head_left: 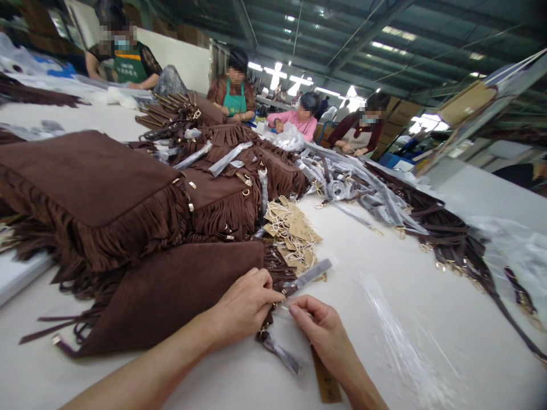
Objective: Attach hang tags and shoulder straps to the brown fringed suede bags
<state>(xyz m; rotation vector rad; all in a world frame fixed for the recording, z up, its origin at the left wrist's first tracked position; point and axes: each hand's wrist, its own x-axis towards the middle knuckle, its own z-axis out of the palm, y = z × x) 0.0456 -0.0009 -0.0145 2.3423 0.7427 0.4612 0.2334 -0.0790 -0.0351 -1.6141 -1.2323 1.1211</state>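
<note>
A dark brown fringed suede handbag (171, 290) lies on the white table before me. My left hand (250, 299) rests on its right end, fingers curled closed at the metal fitting of a plastic-wrapped strap (310, 276); what exactly they pinch is hidden. Just to the right, my right hand (322, 327) pinches a thin pale string, its fingertips close to the left ones. A brown paper tag (327, 381) shows below the right palm, partly covered by it. Another wrapped strap end (282, 353) lies below the hands.
More fringed bags (85, 188) are stacked at the left. Strung paper tags (294, 230) lie heaped behind my hands. Thin clear plastic strands (397, 336) are at the right, and wrapped straps with clasps (367, 199) lie beyond. Several co-workers (235, 97) sit across the table.
</note>
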